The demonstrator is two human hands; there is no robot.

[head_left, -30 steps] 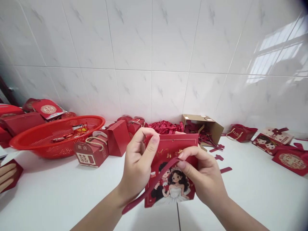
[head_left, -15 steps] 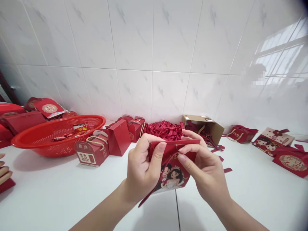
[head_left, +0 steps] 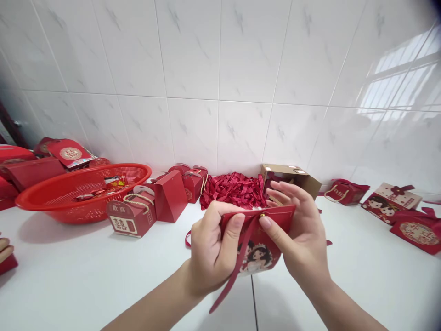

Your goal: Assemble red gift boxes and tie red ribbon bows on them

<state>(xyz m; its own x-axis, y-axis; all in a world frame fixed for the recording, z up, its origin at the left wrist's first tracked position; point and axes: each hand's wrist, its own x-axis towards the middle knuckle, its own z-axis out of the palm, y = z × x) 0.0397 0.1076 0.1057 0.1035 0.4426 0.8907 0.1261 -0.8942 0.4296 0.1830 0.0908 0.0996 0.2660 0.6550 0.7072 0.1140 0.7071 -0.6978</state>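
A red paper gift box (head_left: 275, 257) printed with a cartoon bridal couple is held up off the table. My left hand (head_left: 215, 246) is closed on its upper left corner, thumb in front. My right hand (head_left: 303, 239) presses its thumb on the front beside a small gold eyelet (head_left: 262, 214). Its other fingers stretch up behind the box, partly hidden. From the eyelet a dark red ribbon (head_left: 229, 282) hangs across the front, down past my left thumb. A short loop of ribbon (head_left: 188, 239) shows left of my left hand.
Behind lie a heap of red ribbons (head_left: 234, 188) and an open cardboard box (head_left: 313, 184). Left stand a red plastic basket (head_left: 82, 216) with wrapped sweets and several red boxes (head_left: 170, 197). Finished-looking boxes (head_left: 347, 193) sit at right. Another person's fingers (head_left: 5, 250) show at far left.
The gift box has shifted slightly right and down. My right fingers have spread upward from their pinch. The ribbon now hangs from the gold eyelet, which has come into view.
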